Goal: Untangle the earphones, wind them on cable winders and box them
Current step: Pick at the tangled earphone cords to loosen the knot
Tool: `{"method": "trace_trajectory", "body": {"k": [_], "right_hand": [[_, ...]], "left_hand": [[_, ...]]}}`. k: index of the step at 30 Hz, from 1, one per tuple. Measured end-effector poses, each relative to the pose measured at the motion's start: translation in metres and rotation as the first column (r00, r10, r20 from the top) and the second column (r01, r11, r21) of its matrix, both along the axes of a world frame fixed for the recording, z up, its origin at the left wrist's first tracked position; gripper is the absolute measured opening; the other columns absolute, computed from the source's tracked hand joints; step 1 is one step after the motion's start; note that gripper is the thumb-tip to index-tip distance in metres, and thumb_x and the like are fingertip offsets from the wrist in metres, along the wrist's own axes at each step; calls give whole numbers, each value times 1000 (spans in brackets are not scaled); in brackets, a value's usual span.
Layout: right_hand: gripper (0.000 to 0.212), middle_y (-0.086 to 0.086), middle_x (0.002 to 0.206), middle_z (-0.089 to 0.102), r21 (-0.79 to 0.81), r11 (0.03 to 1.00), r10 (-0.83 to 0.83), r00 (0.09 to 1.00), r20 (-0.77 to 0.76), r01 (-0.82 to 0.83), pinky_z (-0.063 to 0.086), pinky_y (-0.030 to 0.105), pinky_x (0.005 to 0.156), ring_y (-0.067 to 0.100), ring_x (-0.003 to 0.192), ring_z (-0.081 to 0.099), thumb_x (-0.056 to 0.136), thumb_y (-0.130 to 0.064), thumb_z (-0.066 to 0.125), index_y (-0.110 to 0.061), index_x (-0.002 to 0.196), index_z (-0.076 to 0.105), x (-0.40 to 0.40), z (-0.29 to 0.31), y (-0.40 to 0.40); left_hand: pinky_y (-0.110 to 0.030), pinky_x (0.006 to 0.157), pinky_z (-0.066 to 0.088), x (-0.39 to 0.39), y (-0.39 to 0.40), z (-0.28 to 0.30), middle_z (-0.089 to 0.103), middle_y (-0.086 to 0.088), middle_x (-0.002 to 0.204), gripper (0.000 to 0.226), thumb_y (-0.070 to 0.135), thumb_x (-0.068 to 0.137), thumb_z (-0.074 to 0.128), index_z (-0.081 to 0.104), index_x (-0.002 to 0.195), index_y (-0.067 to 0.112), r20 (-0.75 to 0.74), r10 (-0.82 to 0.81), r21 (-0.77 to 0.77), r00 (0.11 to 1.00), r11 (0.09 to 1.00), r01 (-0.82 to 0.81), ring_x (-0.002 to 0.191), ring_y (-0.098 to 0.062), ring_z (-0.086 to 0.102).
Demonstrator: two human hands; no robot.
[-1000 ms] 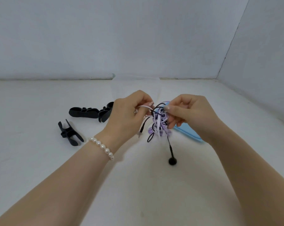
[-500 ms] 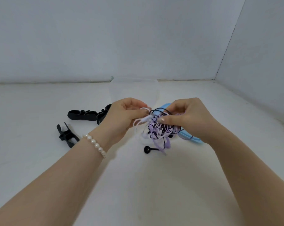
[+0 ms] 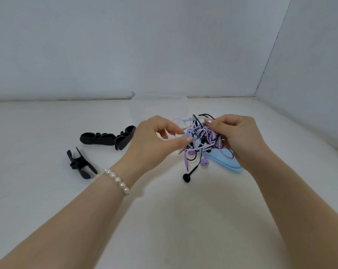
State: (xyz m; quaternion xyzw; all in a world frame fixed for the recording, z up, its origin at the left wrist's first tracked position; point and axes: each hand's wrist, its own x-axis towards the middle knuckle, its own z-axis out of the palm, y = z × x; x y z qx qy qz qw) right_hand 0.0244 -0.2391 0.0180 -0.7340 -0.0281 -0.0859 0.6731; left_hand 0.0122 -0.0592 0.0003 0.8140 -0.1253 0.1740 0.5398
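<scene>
A tangle of earphones, with black, white and purple cables knotted together, is held above the table. My right hand grips the bundle from the right side. My left hand is at its left, thumb and forefinger pinching a cable at the edge of the knot. A black earbud and a purple earbud dangle below. Three black cable winders lie on the left: one alone, two touching end to end.
A light blue lid lies on the white table under the tangle, partly hidden by my right hand. A clear plastic box stands at the back against the wall. Walls close off the back and right.
The tangle has been turned and lifted slightly to the right. My left hand opened and shifted to pinch at the knot's left edge. The black earbud now hangs lower.
</scene>
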Motion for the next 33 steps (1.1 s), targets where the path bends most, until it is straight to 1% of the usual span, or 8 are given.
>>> {"method": "trace_trajectory", "body": {"k": [5, 13, 18, 21, 23, 26, 29, 33], "right_hand": [[17, 7, 61, 65, 39, 998, 45, 998, -42, -43, 46, 19, 45, 15, 49, 58, 86, -11, 64, -8, 70, 70, 1, -2, 2], [22, 4, 66, 68, 1, 987, 163, 986, -25, -163, 48, 20, 51, 11, 54, 60, 90, -18, 58, -8, 77, 72, -2, -4, 7], [44, 21, 86, 71, 77, 966, 254, 964, -74, -248, 58, 35, 76, 25, 74, 68, 96, -32, 43, -1, 82, 72, -2, 0, 8], [30, 14, 76, 70, 81, 963, 262, 962, -79, -256, 56, 29, 70, 21, 67, 64, 92, -19, 53, 2, 79, 69, -4, 0, 8], [23, 9, 68, 67, 76, 970, 239, 967, -86, -233, 53, 25, 62, 16, 61, 61, 89, -13, 57, 3, 76, 68, -4, 0, 7], [17, 5, 63, 66, 74, 967, 252, 961, -112, -245, 49, 20, 52, 12, 56, 60, 87, -4, 56, 0, 75, 68, -4, 1, 5], [20, 4, 73, 69, 17, 960, 281, 953, -115, -281, 52, 21, 60, 11, 67, 64, 85, 3, 54, -7, 79, 70, -5, 1, 5], [18, -3, 78, 66, -127, 992, 28, 996, 85, -17, 44, 14, 67, 0, 69, 56, 81, -3, 64, -20, 77, 68, -2, 0, 6]], "left_hand": [[-13, 79, 31, -2, 1, 3, 53, 8, 99, 17, 32, 65, 83, 67, 69, 39, -7, 65, 101, 998, 993, -64, 103, -10, 49], [-10, 80, 27, 1, 1, 0, 46, 19, 97, 24, 21, 78, 73, 61, 63, 36, 16, 63, 126, 998, 990, -64, 116, -16, 42], [-1, 73, 29, 0, 1, 1, 54, 9, 108, 23, 21, 78, 68, 56, 62, 32, 90, 73, 91, 993, 993, -81, 109, -14, 48], [-24, 89, 44, 0, 1, -2, 64, 11, 97, 11, 24, 68, 62, 58, 60, 29, 101, -26, 33, 995, 999, 22, 98, -9, 60], [-31, 80, 51, 0, 0, -4, 68, 5, 83, 12, 20, 66, 62, 59, 58, 27, 90, -66, 14, 994, 998, 65, 81, -12, 65], [-20, 62, 49, -1, -2, -5, 68, -3, 77, 14, 15, 67, 66, 60, 56, 23, 78, -104, 13, 991, 995, 104, 63, -9, 61], [-15, 54, 45, 0, -2, -5, 68, -8, 72, 18, 14, 69, 68, 60, 56, 22, 66, -107, 3, 992, 994, 107, 54, -8, 58], [-13, 53, 39, 3, 0, -7, 63, 11, 55, 16, 19, 68, 68, 61, 55, 26, 22, -58, 33, 998, 998, 57, 50, 0, 51]]}}
